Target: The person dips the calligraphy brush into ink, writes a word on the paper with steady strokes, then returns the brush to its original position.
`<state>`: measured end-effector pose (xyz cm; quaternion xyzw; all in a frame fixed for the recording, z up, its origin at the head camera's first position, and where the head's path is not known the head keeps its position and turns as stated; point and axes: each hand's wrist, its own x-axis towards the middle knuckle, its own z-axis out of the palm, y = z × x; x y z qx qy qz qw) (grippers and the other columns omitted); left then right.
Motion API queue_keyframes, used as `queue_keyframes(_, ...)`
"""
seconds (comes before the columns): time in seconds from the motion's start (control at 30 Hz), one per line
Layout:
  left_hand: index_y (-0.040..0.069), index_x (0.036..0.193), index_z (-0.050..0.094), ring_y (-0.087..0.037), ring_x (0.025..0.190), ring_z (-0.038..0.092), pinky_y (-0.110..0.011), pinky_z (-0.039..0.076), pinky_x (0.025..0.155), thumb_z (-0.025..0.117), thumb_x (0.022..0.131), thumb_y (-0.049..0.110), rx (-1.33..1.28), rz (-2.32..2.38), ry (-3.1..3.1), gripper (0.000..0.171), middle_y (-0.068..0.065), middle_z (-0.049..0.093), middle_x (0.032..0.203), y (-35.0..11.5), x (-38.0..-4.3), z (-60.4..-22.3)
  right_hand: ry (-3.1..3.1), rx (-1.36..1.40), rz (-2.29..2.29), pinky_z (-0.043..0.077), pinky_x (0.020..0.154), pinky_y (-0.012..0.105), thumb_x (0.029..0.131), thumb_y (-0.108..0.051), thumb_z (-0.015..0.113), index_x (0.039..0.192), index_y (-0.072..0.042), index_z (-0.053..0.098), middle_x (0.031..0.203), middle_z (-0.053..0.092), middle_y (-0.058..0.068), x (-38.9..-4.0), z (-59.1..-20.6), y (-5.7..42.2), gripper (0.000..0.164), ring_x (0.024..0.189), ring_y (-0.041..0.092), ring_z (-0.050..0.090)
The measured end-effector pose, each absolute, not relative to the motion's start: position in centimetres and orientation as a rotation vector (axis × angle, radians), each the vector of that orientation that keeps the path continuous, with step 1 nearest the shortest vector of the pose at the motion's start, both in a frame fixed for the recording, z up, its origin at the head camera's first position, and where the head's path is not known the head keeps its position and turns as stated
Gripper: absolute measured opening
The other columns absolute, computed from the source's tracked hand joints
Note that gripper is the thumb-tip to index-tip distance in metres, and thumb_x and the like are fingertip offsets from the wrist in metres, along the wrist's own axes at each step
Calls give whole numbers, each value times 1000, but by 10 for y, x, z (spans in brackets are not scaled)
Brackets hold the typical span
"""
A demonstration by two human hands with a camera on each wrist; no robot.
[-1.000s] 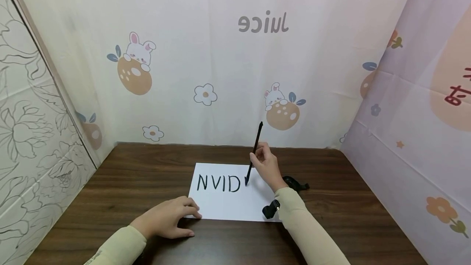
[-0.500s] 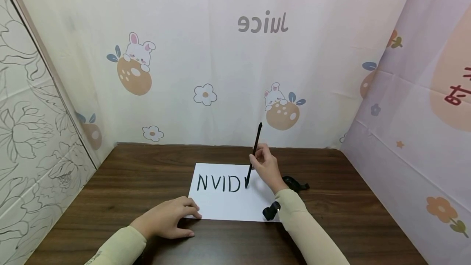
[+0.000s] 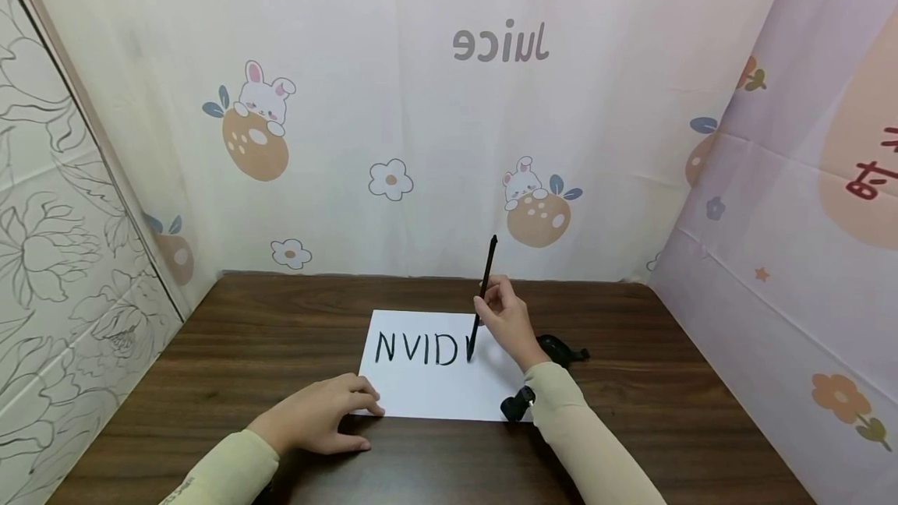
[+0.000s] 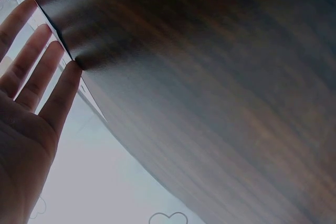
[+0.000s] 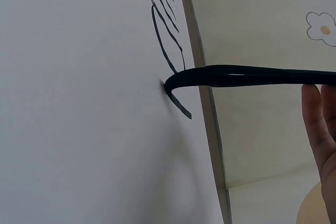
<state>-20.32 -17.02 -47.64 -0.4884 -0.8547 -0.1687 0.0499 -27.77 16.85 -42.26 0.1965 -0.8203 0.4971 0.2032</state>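
Observation:
A sheet of white paper (image 3: 421, 400) lies on the table, with the black letters N, V, I, D and a further stroke painted across it. My right hand (image 3: 510, 326) pinches a slim black ink brush (image 3: 489, 267) partway up its handle, nearly upright. In the right wrist view the soft brush tip (image 5: 176, 80) bends against the paper on a fresh black stroke (image 5: 181, 107). My left hand (image 3: 323, 414) rests at the paper's lower left corner, fingertips on its edge. The left wrist view shows those fingers (image 4: 65, 90) spread and fairly straight.
A black, glossy object (image 3: 559, 351) sits to the right of the paper, partly hidden behind the right wrist. A small black camera (image 3: 517, 404) is worn on that wrist. The dark wooden table (image 3: 281, 318) meets a printed curtain (image 3: 421, 100) at the back.
The brush tip has moved slightly down the paper, lengthening the stroke after the D. My right hand has shifted slightly down with it. The left hand has stayed in place.

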Motion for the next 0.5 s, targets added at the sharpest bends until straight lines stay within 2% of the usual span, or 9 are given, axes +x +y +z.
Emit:
queue_keyframes(0.2,23,115,71,-9,104,59,-31,52,85,78,87,39,-1481,-520,-2624,33,4,60,118,-170,-203,-475,-2299,557,1411,54,64,28,96,1,62,118,6,51,88,54,12,-276,-422,169,25,77,22,58)
queue_keyframes(0.5,24,115,71,-9,105,58,-30,52,85,78,87,40,-1479,-512,-2629,33,4,59,119,-170,-203,-476,-2308,577,1460,58,64,32,96,1,62,116,-3,51,87,54,13,-274,-421,169,23,78,22,63)
